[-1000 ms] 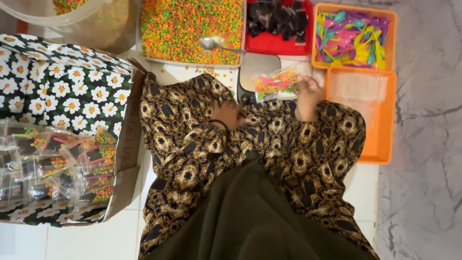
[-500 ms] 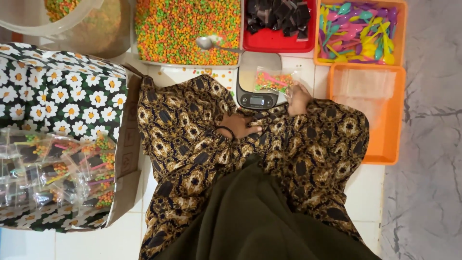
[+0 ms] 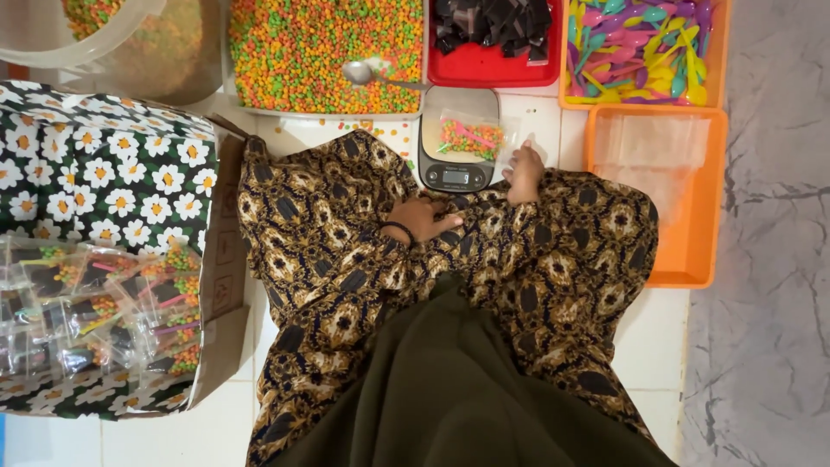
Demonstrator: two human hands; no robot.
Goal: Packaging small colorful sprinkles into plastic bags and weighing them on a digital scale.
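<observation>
Clear packet (image 3: 468,136) of orange and green pellets lies flat on the grey digital scale (image 3: 458,138), which stands on the white tiled floor (image 3: 657,346). A pink spoon inside the packet sets its long axis, running from upper left to lower right. Packet edges are hard to make out (the film is transparent). Right hand (image 3: 525,170) rests just beside the scale's right edge, fingers together, holding nothing. Left hand (image 3: 421,218) lies on the patterned sleeve below the scale, fingers loosely together, empty. Pellet tray (image 3: 320,52) and spoon tray (image 3: 640,47) are cut off by the top edge.
</observation>
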